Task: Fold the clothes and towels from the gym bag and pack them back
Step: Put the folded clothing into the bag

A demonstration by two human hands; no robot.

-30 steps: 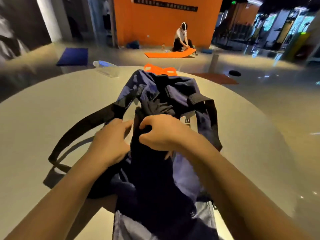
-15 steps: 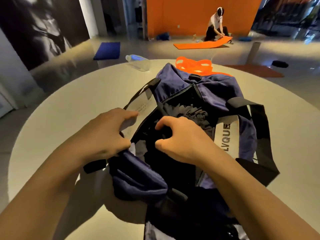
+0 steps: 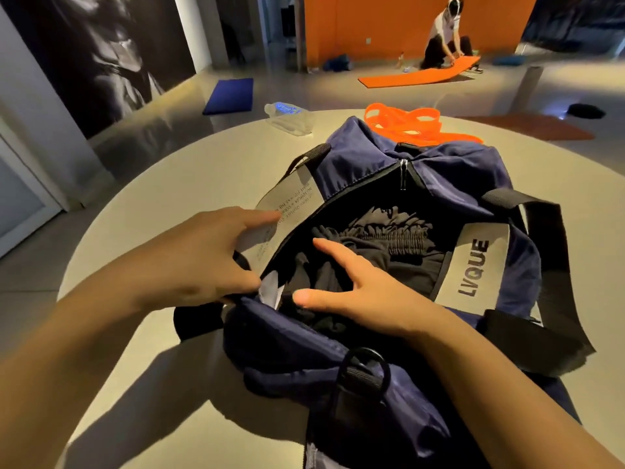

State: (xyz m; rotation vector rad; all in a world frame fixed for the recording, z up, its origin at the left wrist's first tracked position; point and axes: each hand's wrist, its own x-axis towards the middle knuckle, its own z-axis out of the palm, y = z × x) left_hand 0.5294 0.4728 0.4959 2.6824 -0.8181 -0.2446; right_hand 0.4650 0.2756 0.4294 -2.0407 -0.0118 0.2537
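A navy gym bag (image 3: pixel 456 170) with black straps and a grey "LVQUE" panel lies unzipped on the round table (image 3: pixel 203 164). Crumpled black clothes (image 3: pixel 406 231) with an elastic waistband fill its opening. My left hand (image 3: pixel 203 258) grips the bag's left rim at the grey printed panel, index finger on top and thumb underneath, holding the opening apart. My right hand (image 3: pixel 365 292) reaches into the opening with fingers and thumb spread, resting over the black clothes and holding nothing.
An orange resistance band (image 3: pixel 406 125) lies just behind the bag, and a clear plastic water bottle (image 3: pixel 287 116) lies at the table's far edge. On the floor beyond are a blue mat (image 3: pixel 230 96) and a person (image 3: pixel 446 35) kneeling at an orange mat (image 3: pixel 416 76).
The bag's opening has been pulled wider, exposing the black clothes. My right hand went from curled at the zipper to spread flat inside the opening. My left hand slid onto the left rim.
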